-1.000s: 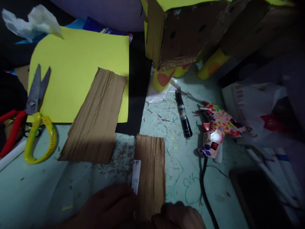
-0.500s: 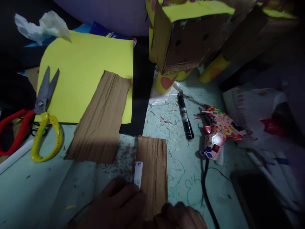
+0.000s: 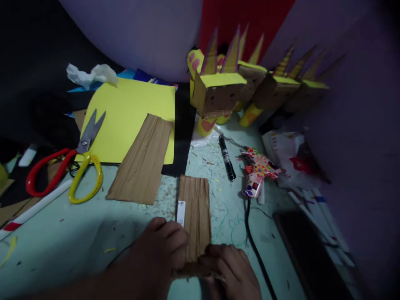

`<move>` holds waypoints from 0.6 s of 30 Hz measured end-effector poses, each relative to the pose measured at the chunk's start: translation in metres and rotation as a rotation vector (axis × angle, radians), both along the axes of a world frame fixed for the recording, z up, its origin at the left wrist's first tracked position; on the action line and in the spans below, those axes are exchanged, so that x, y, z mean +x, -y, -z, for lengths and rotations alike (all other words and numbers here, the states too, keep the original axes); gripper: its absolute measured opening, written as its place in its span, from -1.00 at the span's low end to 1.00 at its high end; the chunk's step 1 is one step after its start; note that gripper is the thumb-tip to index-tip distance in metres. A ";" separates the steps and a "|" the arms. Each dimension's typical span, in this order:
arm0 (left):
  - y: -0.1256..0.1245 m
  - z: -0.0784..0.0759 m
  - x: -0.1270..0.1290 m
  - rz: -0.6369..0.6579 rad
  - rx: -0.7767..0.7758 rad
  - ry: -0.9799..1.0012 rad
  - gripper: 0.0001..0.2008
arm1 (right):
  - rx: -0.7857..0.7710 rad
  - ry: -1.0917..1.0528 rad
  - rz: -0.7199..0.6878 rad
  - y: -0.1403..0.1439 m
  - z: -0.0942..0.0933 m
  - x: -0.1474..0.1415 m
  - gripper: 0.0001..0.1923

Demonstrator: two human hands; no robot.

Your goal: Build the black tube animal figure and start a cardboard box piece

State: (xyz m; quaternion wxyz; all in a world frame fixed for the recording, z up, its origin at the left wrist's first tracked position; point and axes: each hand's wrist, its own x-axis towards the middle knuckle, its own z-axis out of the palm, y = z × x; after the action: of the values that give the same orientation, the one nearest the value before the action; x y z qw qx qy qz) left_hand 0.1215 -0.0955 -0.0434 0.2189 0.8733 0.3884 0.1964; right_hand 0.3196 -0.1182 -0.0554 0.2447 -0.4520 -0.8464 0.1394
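Observation:
A narrow strip of corrugated cardboard [image 3: 196, 208] lies lengthwise in front of me, a white label on its left edge. My left hand [image 3: 162, 246] presses with curled fingers on the strip's near left side. My right hand [image 3: 231, 266] grips the near right end, fingers wrapped round its edge. Between the hands that near end is bent, and its torn edge faces me. The thumbs are mostly hidden. A wider cardboard piece [image 3: 142, 162] lies to the upper left, partly on a yellow sheet [image 3: 131, 104].
Red-and-yellow-handled scissors [image 3: 83, 146] lie open at left. A black pen-like tube [image 3: 227, 158] and a flower-patterned glue gun [image 3: 258, 171] with a black cord are on the right. A dark phone-like slab [image 3: 309, 254] lies nearer. Spiked cardboard figures [image 3: 221, 96] stand behind.
The camera view has tilted up and back, showing more of the figures and the wall. Both hands stay on the strip, and its near end now shows bent between them.

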 end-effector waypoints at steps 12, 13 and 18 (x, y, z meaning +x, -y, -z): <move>0.001 -0.046 -0.006 -0.032 -0.233 -0.065 -0.90 | -0.094 -0.108 0.066 -0.004 -0.025 -0.015 -0.78; -0.001 -0.047 -0.011 -0.002 -0.232 -0.053 -0.90 | -0.103 -0.112 0.061 -0.005 -0.025 -0.014 -0.77; -0.033 -0.068 -0.036 0.099 -0.257 0.140 -0.77 | -0.113 -0.153 -0.060 -0.005 -0.024 -0.005 -0.83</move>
State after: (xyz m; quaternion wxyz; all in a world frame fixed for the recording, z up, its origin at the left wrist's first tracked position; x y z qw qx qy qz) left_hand 0.0857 -0.0623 0.0243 0.3649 0.8404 0.3504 0.1944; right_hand 0.3149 -0.1135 -0.0317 0.2784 -0.4274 -0.8293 0.2283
